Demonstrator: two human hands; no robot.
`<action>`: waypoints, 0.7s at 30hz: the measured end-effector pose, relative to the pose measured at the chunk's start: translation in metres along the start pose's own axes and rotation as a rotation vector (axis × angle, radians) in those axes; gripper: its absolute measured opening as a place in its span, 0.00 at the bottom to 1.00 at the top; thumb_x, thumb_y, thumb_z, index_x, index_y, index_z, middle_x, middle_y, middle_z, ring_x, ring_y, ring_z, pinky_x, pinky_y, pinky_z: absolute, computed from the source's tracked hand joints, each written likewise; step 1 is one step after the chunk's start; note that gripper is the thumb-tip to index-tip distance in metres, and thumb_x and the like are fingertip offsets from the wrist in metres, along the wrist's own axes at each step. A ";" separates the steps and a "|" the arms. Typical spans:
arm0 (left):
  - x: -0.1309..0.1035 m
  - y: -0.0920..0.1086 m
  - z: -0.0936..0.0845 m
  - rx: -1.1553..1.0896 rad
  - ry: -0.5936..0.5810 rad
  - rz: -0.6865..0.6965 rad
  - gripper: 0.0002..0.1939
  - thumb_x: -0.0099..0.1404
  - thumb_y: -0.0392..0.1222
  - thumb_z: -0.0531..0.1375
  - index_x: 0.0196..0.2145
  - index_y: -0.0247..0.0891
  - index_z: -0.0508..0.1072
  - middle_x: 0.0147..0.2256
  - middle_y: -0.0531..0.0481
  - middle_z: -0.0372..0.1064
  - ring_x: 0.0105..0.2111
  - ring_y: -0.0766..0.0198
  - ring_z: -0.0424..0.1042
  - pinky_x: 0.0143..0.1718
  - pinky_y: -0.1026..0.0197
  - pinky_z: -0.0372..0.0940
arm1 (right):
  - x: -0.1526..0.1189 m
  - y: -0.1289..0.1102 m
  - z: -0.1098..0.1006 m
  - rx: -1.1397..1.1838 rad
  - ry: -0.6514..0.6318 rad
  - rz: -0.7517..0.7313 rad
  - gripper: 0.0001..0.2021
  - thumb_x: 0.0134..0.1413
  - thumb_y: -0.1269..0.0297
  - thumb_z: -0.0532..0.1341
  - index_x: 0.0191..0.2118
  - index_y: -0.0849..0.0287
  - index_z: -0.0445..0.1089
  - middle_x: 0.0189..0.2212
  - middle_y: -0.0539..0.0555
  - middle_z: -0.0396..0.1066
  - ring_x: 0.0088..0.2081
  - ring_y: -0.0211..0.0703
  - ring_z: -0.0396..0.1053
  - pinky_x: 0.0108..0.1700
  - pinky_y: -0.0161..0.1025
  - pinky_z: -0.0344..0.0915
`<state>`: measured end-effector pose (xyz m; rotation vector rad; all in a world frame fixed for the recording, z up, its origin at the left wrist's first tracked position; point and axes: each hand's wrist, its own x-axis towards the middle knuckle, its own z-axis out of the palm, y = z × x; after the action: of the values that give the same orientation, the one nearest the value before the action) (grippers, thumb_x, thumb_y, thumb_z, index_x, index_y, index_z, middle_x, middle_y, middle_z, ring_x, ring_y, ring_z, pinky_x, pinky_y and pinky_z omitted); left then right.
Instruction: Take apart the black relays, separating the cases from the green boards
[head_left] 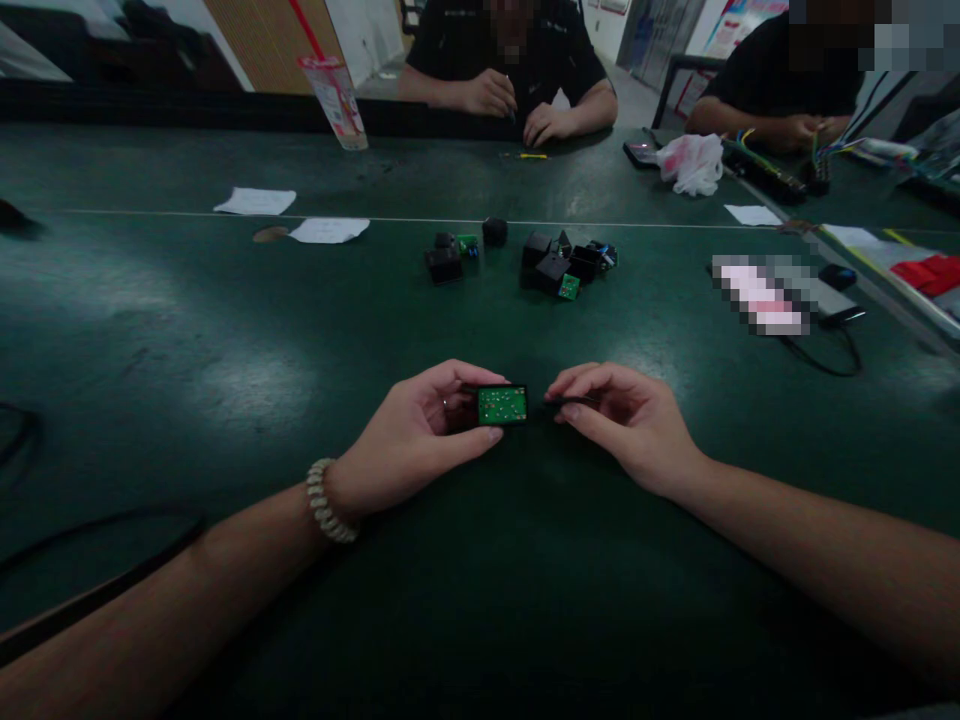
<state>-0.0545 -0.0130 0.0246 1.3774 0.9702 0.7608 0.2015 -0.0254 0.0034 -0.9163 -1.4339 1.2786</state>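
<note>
Head view: green circuit board (502, 405) between the hands' (450, 415) fingers.

Faces of two people across the table (285, 310) cropped or pixelated, phone-like rectangle (761, 295) pixelated, thin dark piece (570, 401) in right hand (637, 425) too small to identify (fingers cover part), left forearm (150, 600) cut off by the edge.

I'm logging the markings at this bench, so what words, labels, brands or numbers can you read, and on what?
None can be read.
Clear cup: printing, too blurred.
Wall poster: too blurred.
Shirt of the person opposite: small pale marks, too small.
Pink-and-white item: pixelated.
Green circuit board in the left hand: no legible lettering.
</note>
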 end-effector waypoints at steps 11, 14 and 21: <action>0.000 -0.001 -0.002 -0.007 -0.015 0.003 0.22 0.61 0.36 0.74 0.52 0.38 0.77 0.53 0.43 0.81 0.52 0.54 0.81 0.57 0.49 0.75 | -0.008 -0.006 0.008 -0.145 0.011 -0.136 0.05 0.61 0.71 0.70 0.41 0.54 0.80 0.43 0.56 0.82 0.43 0.44 0.81 0.43 0.42 0.81; -0.001 0.000 -0.001 -0.008 -0.017 -0.004 0.22 0.62 0.36 0.74 0.53 0.38 0.77 0.54 0.43 0.80 0.53 0.54 0.81 0.57 0.50 0.75 | -0.006 -0.006 0.005 -0.158 -0.010 -0.146 0.06 0.58 0.71 0.72 0.40 0.53 0.82 0.44 0.56 0.81 0.45 0.45 0.81 0.44 0.43 0.81; 0.001 -0.001 -0.002 -0.005 -0.012 0.002 0.22 0.62 0.36 0.74 0.52 0.38 0.77 0.52 0.43 0.81 0.52 0.54 0.81 0.57 0.49 0.76 | -0.003 -0.004 0.001 -0.083 -0.004 -0.030 0.10 0.51 0.68 0.77 0.41 0.51 0.85 0.47 0.55 0.82 0.48 0.46 0.81 0.49 0.46 0.82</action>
<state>-0.0558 -0.0118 0.0239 1.3771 0.9569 0.7559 0.2021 -0.0293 0.0062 -0.9445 -1.5081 1.2070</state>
